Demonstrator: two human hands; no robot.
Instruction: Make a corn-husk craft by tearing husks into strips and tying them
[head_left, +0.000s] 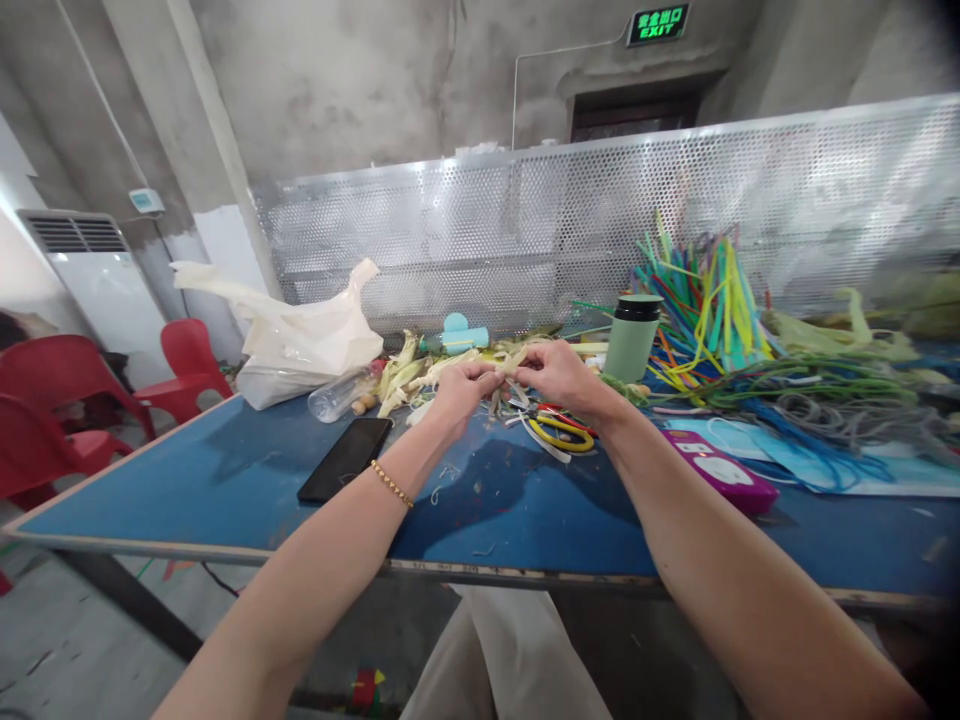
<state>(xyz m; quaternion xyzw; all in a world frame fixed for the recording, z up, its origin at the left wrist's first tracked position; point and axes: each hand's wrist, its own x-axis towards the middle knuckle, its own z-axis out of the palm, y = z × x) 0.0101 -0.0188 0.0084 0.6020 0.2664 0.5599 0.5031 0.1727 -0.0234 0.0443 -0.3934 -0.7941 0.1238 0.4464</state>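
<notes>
Strip [496, 402], pinched between fingers [529, 376], above table [217, 490]

your table [210, 490] stands before you, the mesh panel [450, 235] behind it, the chairs [71, 370] beyond its left end. on its left lies the phone [346, 460], the bottle [334, 400] behind it and the bag [319, 340] farther back. your left hand [463, 390] and right hand [561, 376] meet over the middle, the husks [401, 370] behind them. to your right, the box [726, 474] lies nearest, the tumbler [631, 348] behind it, the strips [727, 310] right of the tumbler.
</notes>
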